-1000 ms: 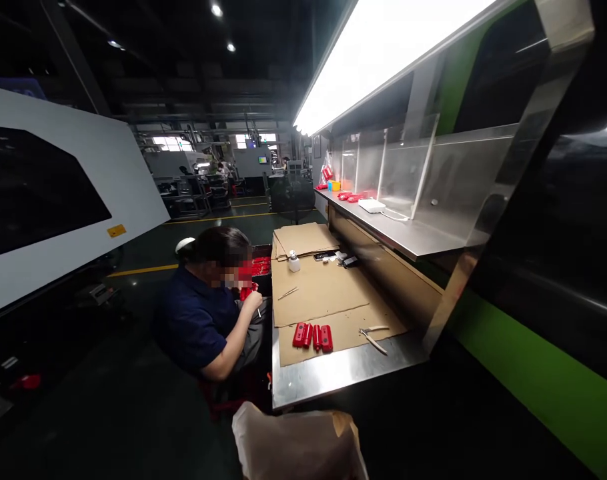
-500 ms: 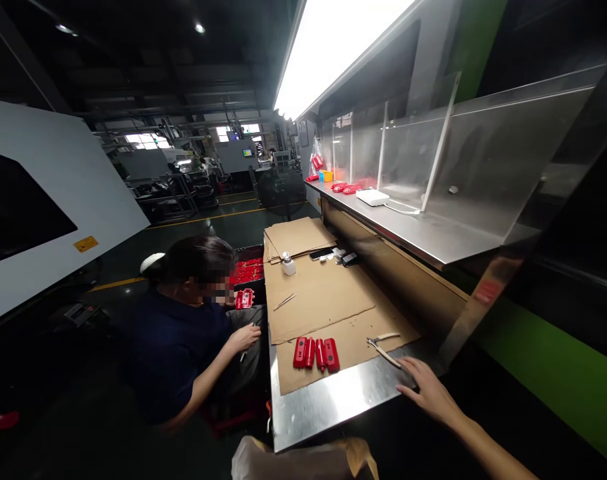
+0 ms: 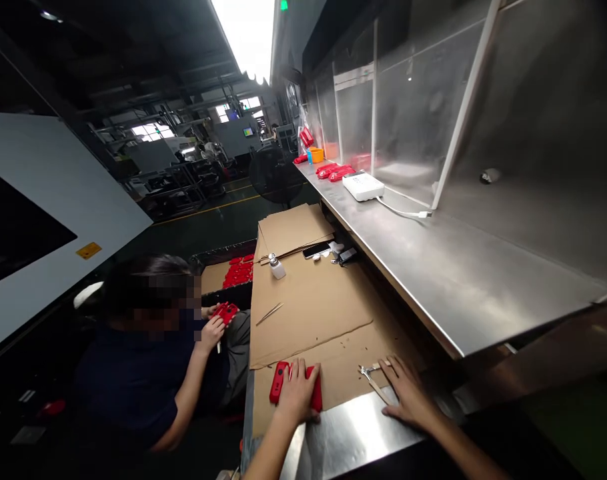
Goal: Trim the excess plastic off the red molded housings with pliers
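Note:
My left hand (image 3: 298, 393) lies flat with fingers stretched over a row of red plastic parts (image 3: 279, 381) on the cardboard sheet (image 3: 313, 300) at the near end of the bench. My right hand (image 3: 408, 393) rests flat on the cardboard and steel edge, fingers apart, touching a pair of small pliers (image 3: 371, 377). Neither hand grips anything.
A seated co-worker in a dark shirt (image 3: 138, 373) at the left holds a red part (image 3: 227, 311) beside a bin of red parts (image 3: 239, 272). On the cardboard lie tweezers (image 3: 269, 313), a small bottle (image 3: 277, 267) and a phone (image 3: 317, 250). A steel shelf (image 3: 433, 253) carries a white box (image 3: 363, 185).
The view has swung down and closer to the bench. My left hand came into view and landed on the red parts; my right hand slid forward onto the pliers.

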### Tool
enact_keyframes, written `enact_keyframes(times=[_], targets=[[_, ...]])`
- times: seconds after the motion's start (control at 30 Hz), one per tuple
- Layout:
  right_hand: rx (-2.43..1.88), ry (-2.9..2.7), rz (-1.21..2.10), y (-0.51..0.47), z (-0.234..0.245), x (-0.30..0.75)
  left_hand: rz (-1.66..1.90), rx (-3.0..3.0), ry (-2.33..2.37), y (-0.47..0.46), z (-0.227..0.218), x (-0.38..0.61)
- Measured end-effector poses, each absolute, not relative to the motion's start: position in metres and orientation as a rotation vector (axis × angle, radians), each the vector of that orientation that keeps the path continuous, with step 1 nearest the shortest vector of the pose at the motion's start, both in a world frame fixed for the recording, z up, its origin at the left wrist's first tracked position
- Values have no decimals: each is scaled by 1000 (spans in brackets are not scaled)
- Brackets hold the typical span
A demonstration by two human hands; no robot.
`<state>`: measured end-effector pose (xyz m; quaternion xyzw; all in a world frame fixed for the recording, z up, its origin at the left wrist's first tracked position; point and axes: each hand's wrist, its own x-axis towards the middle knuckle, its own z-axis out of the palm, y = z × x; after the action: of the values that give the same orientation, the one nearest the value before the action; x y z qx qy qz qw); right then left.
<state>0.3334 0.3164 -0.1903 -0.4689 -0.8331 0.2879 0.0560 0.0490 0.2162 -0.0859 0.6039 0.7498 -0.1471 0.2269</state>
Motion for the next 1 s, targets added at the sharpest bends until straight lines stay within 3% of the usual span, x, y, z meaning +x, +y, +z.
enact_keyframes(times=[0.1,0.23,0.43,0.53,0.67,0.83,1.0], targets=[[-1377,-2431,999,320,-193,335,-456,1719,2015,231,-97,38],[-1373,-2218,1143,310,-192,355,-239,1783,1922,223,-106,27],[-1467,-1814,1358,265,-175,401,677,1348,1876,184,-92,33],[-1323,-1578,1596,233,-150,412,1177,942,1533,141,-80,56],[-1068,-1320,1882,178,-102,402,1520,616,1020,65,-67,96],[-887,-1206,2028,91,-61,380,1692,472,419,-22,-46,126],[-726,-1186,2132,14,-45,380,1708,451,465,-87,-14,138]])
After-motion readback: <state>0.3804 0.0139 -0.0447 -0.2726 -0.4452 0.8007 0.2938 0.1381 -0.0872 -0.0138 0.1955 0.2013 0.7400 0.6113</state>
